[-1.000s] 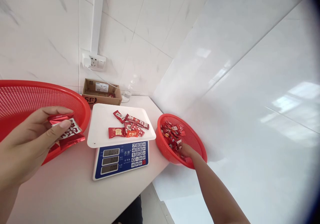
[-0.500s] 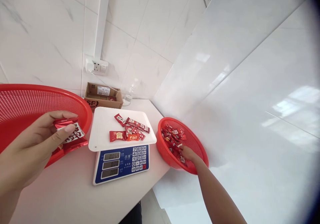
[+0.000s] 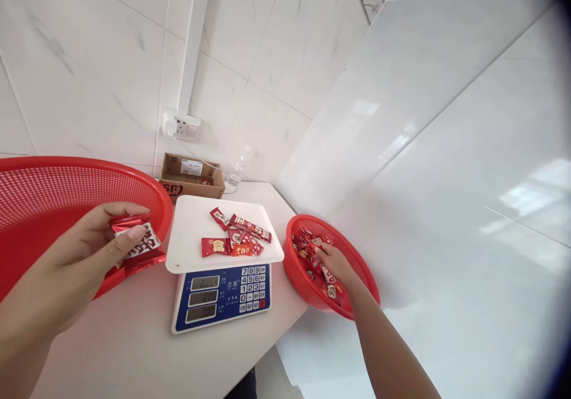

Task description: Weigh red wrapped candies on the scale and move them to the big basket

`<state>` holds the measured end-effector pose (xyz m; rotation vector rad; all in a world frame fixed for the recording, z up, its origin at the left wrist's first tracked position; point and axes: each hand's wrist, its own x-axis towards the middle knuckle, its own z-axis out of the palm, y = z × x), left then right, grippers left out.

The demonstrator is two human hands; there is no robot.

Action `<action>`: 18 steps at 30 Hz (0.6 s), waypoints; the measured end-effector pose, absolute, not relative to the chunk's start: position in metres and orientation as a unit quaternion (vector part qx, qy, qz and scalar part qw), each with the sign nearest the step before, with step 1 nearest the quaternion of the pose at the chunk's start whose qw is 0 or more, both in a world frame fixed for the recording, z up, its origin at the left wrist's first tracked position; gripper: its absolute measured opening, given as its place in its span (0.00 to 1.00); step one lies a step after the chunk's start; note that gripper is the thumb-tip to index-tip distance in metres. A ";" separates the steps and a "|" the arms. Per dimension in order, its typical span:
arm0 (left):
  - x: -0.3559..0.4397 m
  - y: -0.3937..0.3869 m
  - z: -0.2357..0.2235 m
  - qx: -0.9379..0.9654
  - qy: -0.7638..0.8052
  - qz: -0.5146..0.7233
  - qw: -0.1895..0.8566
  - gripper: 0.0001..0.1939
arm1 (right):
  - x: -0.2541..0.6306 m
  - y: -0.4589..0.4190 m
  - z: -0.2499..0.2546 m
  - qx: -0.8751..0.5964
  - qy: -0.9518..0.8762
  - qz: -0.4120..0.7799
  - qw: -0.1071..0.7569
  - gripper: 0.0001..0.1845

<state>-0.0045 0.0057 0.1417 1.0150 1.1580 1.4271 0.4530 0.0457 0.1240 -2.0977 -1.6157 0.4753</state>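
Observation:
My left hand (image 3: 96,244) grips a red wrapped snack packet (image 3: 140,247) with white panels and dark lettering, thumb on top, in front of the large red basket. My right hand (image 3: 334,262) reaches into the smaller red basket (image 3: 370,289), its fingers pinched on a red candy packet (image 3: 314,249) among many others. Between my hands stands a digital scale (image 3: 223,295) with a blue panel. On its white tray (image 3: 190,232) lie several red packets, among them a long stick packet (image 3: 250,228) and a small orange-red one (image 3: 241,250).
At left is the large red perforated basket (image 3: 89,179). An open cardboard box (image 3: 191,189) and a clear plastic bottle (image 3: 235,176) stand behind the scale. A socket with a plug (image 3: 181,125) is on the tiled wall. The white table (image 3: 134,339) ends at the right.
My right hand has moved up and deeper among the packets in the smaller basket, and a red packet now shows at its fingertips. My left hand keeps its hold. The view has shifted slightly.

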 end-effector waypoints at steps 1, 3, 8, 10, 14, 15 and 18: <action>-0.006 0.006 0.139 0.422 0.475 0.590 0.499 0.24 | 0.442 0.047 0.127 -0.751 -0.594 0.163 0.238 0.17; -0.009 0.006 0.135 0.428 0.468 0.587 0.503 0.22 | 0.417 0.049 0.131 -0.728 -0.614 0.145 0.267 0.19; -0.008 0.004 0.136 0.444 0.468 0.578 0.500 0.19 | 0.347 0.058 0.126 -0.593 -0.733 0.138 0.303 0.17; -0.006 0.002 0.138 0.451 0.471 0.572 0.497 0.18 | 0.325 0.065 0.121 -0.567 -0.758 0.130 0.294 0.17; -0.006 -0.001 0.142 0.467 0.469 0.569 0.487 0.18 | 0.296 0.079 0.115 -0.565 -0.759 0.118 0.302 0.20; -0.006 -0.001 0.142 0.471 0.471 0.568 0.484 0.19 | 0.293 0.079 0.115 -0.564 -0.756 0.116 0.312 0.21; -0.008 0.000 0.140 0.473 0.478 0.567 0.476 0.20 | 0.287 0.068 0.120 -0.558 -0.735 0.123 0.364 0.20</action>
